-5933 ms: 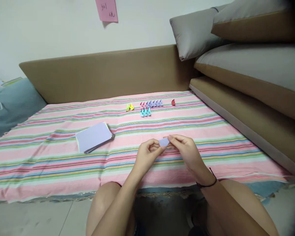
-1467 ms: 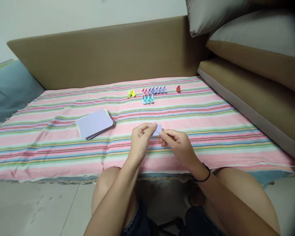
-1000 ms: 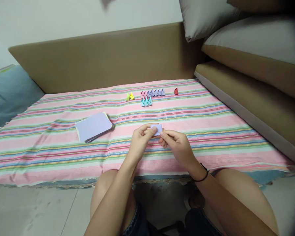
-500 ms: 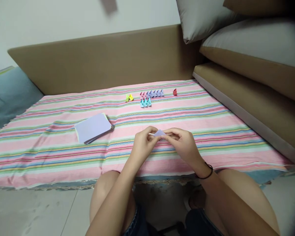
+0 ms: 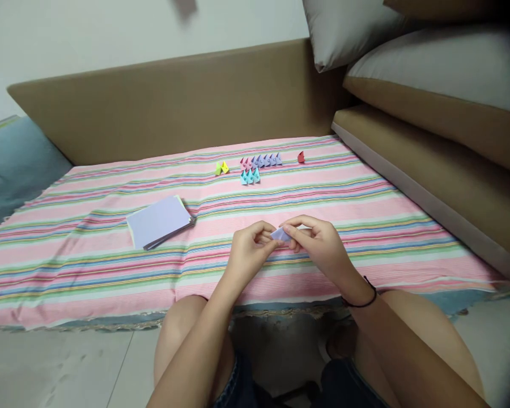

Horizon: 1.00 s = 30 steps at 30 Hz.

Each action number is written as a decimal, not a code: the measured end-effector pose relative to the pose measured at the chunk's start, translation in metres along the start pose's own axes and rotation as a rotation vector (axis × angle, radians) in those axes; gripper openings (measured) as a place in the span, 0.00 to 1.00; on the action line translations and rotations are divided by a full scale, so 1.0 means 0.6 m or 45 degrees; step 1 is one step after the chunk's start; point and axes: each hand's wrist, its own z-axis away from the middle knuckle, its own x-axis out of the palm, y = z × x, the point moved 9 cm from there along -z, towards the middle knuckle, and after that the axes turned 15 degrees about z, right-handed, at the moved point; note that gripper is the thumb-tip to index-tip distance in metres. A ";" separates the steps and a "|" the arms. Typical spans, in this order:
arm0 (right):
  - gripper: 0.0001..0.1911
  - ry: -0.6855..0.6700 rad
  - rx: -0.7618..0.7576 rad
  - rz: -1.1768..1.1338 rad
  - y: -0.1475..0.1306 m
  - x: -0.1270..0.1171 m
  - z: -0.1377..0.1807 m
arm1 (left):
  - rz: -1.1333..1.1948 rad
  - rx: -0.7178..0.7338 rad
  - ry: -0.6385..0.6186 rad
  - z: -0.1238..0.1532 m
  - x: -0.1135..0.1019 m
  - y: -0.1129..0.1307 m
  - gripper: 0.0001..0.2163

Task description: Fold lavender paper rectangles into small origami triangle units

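A small folded piece of lilac paper [image 5: 280,234] is held between my two hands, above the striped cloth [image 5: 221,249]. My left hand [image 5: 251,245] pinches its left corner between thumb and fingers. On the other side, my right hand [image 5: 317,238] grips the paper, its thumb lying over the upper edge and the fingers curled behind. The fingers hide part of the paper. To the left of my hands lies a stack of paper sheets [image 5: 159,220] with a lilac sheet on top.
Farther back stand small folded paper pieces: yellow ones [image 5: 222,168], a row of pink and purple ones [image 5: 267,161], several light-blue ones [image 5: 250,176] and a red one [image 5: 301,157]. Grey and brown cushions [image 5: 442,73] are piled at the right; a blue cushion [image 5: 21,164] is at the far left.
My right hand has turned and shifted slightly up, its thumb now over the paper's upper edge. The folded paper has tilted from an upright peak and moved a little right.
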 end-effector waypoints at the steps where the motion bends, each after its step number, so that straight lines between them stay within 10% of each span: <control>1: 0.10 0.021 -0.010 -0.002 -0.002 -0.003 0.001 | 0.003 0.002 -0.036 0.002 0.006 0.001 0.11; 21: 0.12 0.012 -0.084 0.083 -0.012 -0.011 0.004 | 0.146 -0.026 -0.066 0.002 0.009 0.010 0.12; 30: 0.08 0.134 -0.145 0.285 -0.027 -0.023 0.018 | -0.221 0.212 -0.025 0.011 0.013 0.039 0.09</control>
